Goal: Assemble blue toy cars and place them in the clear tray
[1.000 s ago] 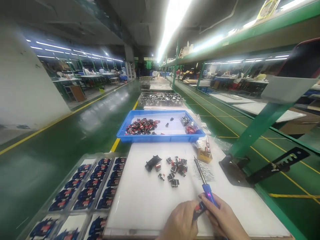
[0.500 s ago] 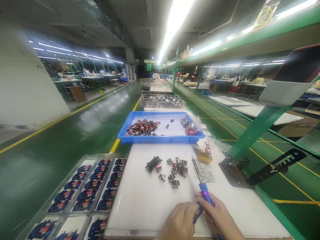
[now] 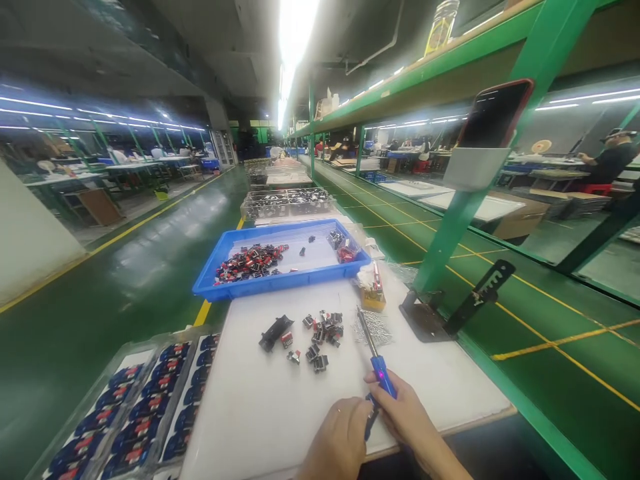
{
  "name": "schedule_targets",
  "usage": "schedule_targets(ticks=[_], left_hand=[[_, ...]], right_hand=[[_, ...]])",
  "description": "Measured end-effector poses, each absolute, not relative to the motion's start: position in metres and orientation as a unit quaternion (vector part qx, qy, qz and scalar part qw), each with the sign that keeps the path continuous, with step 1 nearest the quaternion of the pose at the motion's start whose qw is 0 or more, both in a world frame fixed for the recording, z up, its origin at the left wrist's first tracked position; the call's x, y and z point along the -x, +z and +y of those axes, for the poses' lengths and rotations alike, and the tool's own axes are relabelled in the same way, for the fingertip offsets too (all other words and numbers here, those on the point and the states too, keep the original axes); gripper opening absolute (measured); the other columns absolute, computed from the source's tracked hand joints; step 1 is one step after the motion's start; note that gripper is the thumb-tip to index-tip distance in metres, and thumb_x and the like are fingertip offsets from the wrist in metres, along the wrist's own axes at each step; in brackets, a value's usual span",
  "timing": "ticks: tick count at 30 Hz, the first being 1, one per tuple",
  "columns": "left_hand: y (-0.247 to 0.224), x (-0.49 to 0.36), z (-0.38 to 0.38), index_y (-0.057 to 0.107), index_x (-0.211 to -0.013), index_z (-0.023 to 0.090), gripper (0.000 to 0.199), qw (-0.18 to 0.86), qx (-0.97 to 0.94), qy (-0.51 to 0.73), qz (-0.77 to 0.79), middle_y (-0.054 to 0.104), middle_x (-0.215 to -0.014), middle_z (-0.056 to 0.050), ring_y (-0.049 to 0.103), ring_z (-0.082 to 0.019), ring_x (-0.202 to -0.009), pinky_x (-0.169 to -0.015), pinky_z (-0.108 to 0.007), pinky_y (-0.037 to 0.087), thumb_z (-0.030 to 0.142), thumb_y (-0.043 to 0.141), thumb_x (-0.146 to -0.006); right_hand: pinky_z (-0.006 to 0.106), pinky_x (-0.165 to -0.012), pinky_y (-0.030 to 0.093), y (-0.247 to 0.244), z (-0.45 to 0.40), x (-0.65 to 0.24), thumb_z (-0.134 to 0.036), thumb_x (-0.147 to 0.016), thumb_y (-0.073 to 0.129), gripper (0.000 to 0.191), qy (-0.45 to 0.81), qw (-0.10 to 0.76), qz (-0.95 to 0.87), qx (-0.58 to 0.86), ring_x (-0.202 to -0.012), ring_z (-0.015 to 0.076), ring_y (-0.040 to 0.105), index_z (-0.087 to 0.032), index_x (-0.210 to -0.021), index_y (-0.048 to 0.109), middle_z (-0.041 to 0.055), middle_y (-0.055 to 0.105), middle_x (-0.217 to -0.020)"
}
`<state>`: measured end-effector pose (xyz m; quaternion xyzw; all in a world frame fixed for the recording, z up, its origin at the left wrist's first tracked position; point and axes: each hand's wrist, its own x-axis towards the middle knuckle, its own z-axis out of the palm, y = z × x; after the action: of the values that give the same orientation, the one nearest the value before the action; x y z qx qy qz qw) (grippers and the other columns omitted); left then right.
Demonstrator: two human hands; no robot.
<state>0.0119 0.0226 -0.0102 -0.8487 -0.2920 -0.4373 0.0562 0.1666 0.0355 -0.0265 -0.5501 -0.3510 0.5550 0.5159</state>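
My right hand (image 3: 400,407) is closed round the blue handle of a soldering iron (image 3: 379,367), whose metal tip points up and away towards a pile of thin metal pins (image 3: 375,328). Close beside it, my left hand (image 3: 343,430) has its fingers closed on a small dark blue part (image 3: 371,421), mostly hidden by the fingers. Beyond the hands, on the white table (image 3: 260,413), lie a black curved piece (image 3: 276,332) and a cluster of small black, silver and red components (image 3: 325,331).
A blue tray (image 3: 280,288) with red and black components stands at the table's far end. Clear trays (image 3: 157,400) of blue assemblies are at the left. A small yellow box (image 3: 373,300) and a black metal bracket (image 3: 430,320) stand at the right. A phone (image 3: 497,113) rests in a holder above.
The camera view has turned to the right, so the table and trays appear further left. Both hands keep their holds, with little change relative to each other.
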Motion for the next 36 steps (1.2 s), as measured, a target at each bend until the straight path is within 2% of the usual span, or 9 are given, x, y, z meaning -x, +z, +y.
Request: schedule_targets(ticks=[6, 11, 14, 19, 24, 29, 33, 36], left_hand=[[-0.006, -0.021, 0.024, 0.051, -0.114, 0.011, 0.034, 0.082, 0.850, -0.432, -0.289, 0.071, -0.080, -0.008, 0.068, -0.017, -0.067, -0.064, -0.027, 0.061, 0.002, 0.026, -0.093], [-0.010, -0.019, 0.022, 0.051, -0.114, 0.011, 0.032, 0.072, 0.855, -0.425, -0.287, 0.070, -0.081, -0.008, 0.067, -0.017, -0.069, -0.065, -0.028, 0.060, 0.002, 0.027, -0.093], [-0.016, -0.017, 0.021, 0.051, -0.114, 0.012, 0.033, 0.056, 0.858, -0.423, -0.287, 0.069, -0.082, -0.008, 0.068, -0.018, -0.072, -0.068, -0.029, 0.060, 0.003, 0.027, -0.094], [-0.020, -0.017, 0.021, 0.054, -0.114, 0.012, 0.033, 0.044, 0.855, -0.430, -0.286, 0.070, -0.086, -0.009, 0.069, -0.018, -0.077, -0.070, -0.029, 0.061, 0.005, 0.028, -0.096], [-0.020, -0.018, 0.018, 0.056, -0.115, 0.012, 0.033, 0.054, 0.847, -0.438, -0.297, 0.071, -0.087, -0.009, 0.071, -0.018, -0.079, -0.072, -0.030, 0.063, 0.005, 0.029, -0.097], [-0.018, -0.017, 0.018, 0.057, -0.115, 0.011, 0.030, 0.055, 0.856, -0.420, -0.296, 0.072, -0.090, -0.010, 0.071, -0.018, -0.081, -0.074, -0.030, 0.063, 0.007, 0.033, -0.098], [-0.012, -0.014, 0.022, 0.053, -0.122, 0.006, 0.031, 0.062, 0.868, -0.411, -0.271, 0.072, -0.093, -0.013, 0.071, -0.019, -0.086, -0.078, -0.031, 0.062, 0.006, 0.035, -0.097], [-0.012, -0.010, 0.024, 0.045, -0.135, 0.008, 0.040, 0.032, 0.879, -0.382, -0.283, 0.072, -0.105, -0.015, 0.071, -0.021, -0.098, -0.089, -0.034, 0.061, 0.006, 0.035, -0.097]], right_hand=[[0.024, -0.044, 0.013, -0.031, 0.032, -0.171, -0.052, -0.066, 0.076, 0.044, 0.551, 0.517, -0.328, 0.568, -0.039, 0.0081, 0.025, -0.017, -0.089, 0.061, -0.0111, 0.034, -0.045], [0.024, -0.046, 0.021, -0.038, 0.033, -0.171, -0.047, -0.063, 0.079, 0.041, 0.532, 0.544, -0.326, 0.560, -0.045, 0.0098, 0.032, -0.017, -0.087, 0.065, -0.0075, 0.042, -0.051], [0.024, -0.047, 0.020, -0.041, 0.034, -0.173, -0.047, -0.063, 0.078, 0.042, 0.532, 0.535, -0.333, 0.565, -0.043, 0.0100, 0.032, -0.016, -0.088, 0.066, -0.0071, 0.044, -0.049], [0.025, -0.046, 0.026, -0.043, 0.034, -0.176, -0.048, -0.061, 0.080, 0.044, 0.534, 0.521, -0.333, 0.577, -0.045, 0.0130, 0.040, -0.017, -0.089, 0.066, -0.0051, 0.049, -0.052], [0.024, -0.043, 0.020, -0.040, 0.030, -0.173, -0.049, -0.064, 0.077, 0.044, 0.504, 0.525, -0.330, 0.601, -0.040, 0.0104, 0.030, -0.018, -0.092, 0.066, -0.0087, 0.039, -0.048], [0.024, -0.043, 0.026, -0.028, 0.028, -0.169, -0.050, -0.062, 0.077, 0.043, 0.481, 0.542, -0.339, 0.600, -0.042, 0.0119, 0.037, -0.018, -0.089, 0.065, -0.0071, 0.044, -0.049], [0.022, -0.039, 0.018, -0.014, 0.024, -0.166, -0.050, -0.066, 0.075, 0.048, 0.480, 0.518, -0.354, 0.613, -0.036, 0.0089, 0.027, -0.016, -0.097, 0.064, -0.0110, 0.036, -0.043], [0.022, -0.038, 0.021, -0.011, 0.022, -0.167, -0.054, -0.069, 0.073, 0.050, 0.465, 0.525, -0.362, 0.613, -0.037, 0.0095, 0.031, -0.016, -0.100, 0.064, -0.0101, 0.039, -0.044]])
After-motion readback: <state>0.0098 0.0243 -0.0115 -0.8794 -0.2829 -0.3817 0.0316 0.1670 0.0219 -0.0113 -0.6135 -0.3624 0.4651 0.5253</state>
